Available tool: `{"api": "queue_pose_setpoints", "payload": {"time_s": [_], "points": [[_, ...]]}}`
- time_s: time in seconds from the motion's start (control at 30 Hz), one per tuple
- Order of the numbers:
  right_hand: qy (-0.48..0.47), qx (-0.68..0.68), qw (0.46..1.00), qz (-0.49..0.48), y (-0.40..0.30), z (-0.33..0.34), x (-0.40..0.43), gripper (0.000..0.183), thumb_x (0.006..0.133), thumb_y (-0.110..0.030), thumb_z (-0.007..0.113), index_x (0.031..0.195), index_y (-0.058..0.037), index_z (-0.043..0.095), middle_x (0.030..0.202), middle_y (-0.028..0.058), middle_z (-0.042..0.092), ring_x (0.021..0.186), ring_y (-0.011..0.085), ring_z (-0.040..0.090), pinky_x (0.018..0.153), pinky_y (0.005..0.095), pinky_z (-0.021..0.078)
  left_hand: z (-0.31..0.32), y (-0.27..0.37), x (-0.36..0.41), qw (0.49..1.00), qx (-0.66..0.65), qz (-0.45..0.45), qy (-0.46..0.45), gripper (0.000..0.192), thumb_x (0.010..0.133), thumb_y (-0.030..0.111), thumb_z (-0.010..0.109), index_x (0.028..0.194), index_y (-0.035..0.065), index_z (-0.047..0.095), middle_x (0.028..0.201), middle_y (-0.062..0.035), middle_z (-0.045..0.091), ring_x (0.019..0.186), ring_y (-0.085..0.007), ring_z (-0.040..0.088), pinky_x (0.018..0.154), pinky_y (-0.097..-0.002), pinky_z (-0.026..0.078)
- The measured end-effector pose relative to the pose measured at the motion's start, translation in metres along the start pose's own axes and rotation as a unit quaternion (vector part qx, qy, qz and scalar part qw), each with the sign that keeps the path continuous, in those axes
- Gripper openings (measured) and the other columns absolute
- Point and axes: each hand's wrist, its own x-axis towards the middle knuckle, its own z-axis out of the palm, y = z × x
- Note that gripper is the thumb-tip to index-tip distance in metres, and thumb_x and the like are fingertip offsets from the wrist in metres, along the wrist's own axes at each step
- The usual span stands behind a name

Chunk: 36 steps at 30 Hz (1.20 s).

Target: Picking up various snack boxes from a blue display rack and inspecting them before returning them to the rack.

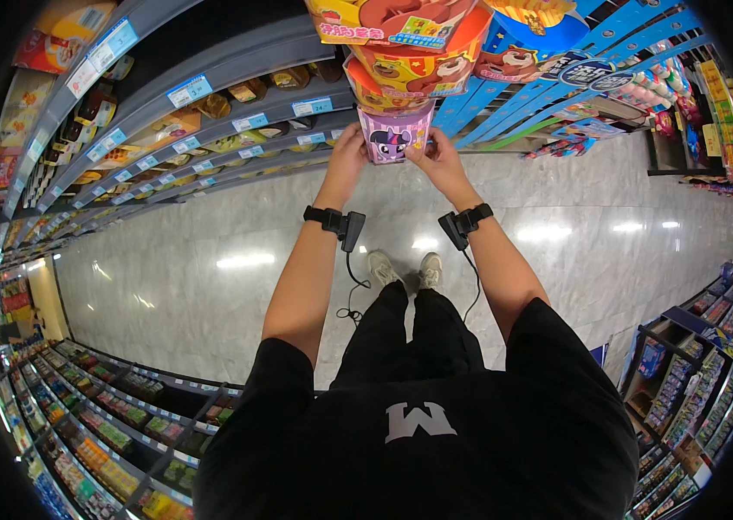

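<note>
Between my two hands is a purple paperboard snack tub (395, 130) with a cartoon pony face on its front. My left hand (348, 151) grips its left side. On the right side, my right hand (439, 159) holds it with the thumb over the lower front. Directly above the tub in the picture hang yellow and orange snack tubs (413, 73) printed with cartoon bears, one overlapping another. A blue snack tub (514, 58) of similar shape is to their right. The fingers behind the purple tub are hidden.
Grey shelves (262, 55) with jars, packets and price tags run along the left. Blue display strips (496, 107) and hanging packets (655, 84) stand at the right. Behind me are more stocked shelves (100, 422). Cables (350, 276) dangle from black wrist straps (327, 218) over the tiled floor (165, 279).
</note>
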Motion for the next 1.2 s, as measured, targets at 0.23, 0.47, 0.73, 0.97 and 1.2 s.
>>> {"api": "queue_pose_setpoints", "payload": {"time_s": [0.23,0.47,0.73,0.97,1.2], "points": [[-0.013,0.031,0.999,-0.004,-0.004,0.001,0.003,0.048,0.085,-0.017,0.073,0.124,-0.0011,0.048,0.091,-0.0022,0.060,0.075,0.0039,0.051,0.067,0.0187,0.0430,0.018,0.036,0.003,0.991,-0.133,-0.011,-0.010,0.038,0.098,0.030,0.041,0.123,0.0041,0.051,0.121,-0.0060,0.060,0.113,-0.0202,0.055,0.099,-0.0372,0.039],[-0.053,0.048,0.997,0.001,-0.013,-0.003,-0.001,0.049,0.085,-0.016,0.073,0.125,-0.0009,0.048,0.090,-0.0026,0.059,0.076,0.0031,0.051,0.068,0.0187,0.0429,0.015,0.059,0.029,0.976,-0.211,-0.059,-0.023,0.039,0.098,0.027,0.036,0.124,0.0009,0.049,0.130,-0.0130,0.055,0.120,-0.0250,0.051,0.104,-0.0419,0.038],[-0.052,0.016,0.998,0.012,-0.006,-0.009,0.000,0.050,0.084,-0.017,0.074,0.124,-0.0005,0.048,0.098,0.0002,0.059,0.081,0.0046,0.054,0.070,0.0199,0.0451,0.036,0.065,0.027,0.981,-0.194,-0.025,0.005,0.038,0.099,0.029,0.038,0.125,0.0038,0.050,0.130,-0.0102,0.055,0.120,-0.0243,0.051,0.104,-0.0401,0.039],[-0.058,0.067,0.996,0.008,-0.012,-0.004,-0.007,0.056,0.087,-0.014,0.070,0.133,-0.0020,0.041,0.114,0.0032,0.056,0.095,0.0081,0.056,0.082,0.0236,0.0467,0.035,0.061,0.028,0.981,-0.191,-0.023,-0.023,0.036,0.099,0.027,0.040,0.122,0.0020,0.052,0.126,-0.0109,0.058,0.115,-0.0238,0.055,0.100,-0.0385,0.043],[-0.071,0.088,0.993,0.025,-0.006,-0.001,-0.014,0.056,0.087,-0.013,0.069,0.134,-0.0023,0.039,0.118,0.0040,0.055,0.100,0.0095,0.056,0.085,0.0253,0.0469,0.026,0.065,0.030,0.964,-0.235,-0.116,-0.049,0.035,0.098,0.022,0.044,0.124,0.0000,0.050,0.126,-0.0144,0.057,0.114,-0.0254,0.056,0.099,-0.0394,0.046]]}}
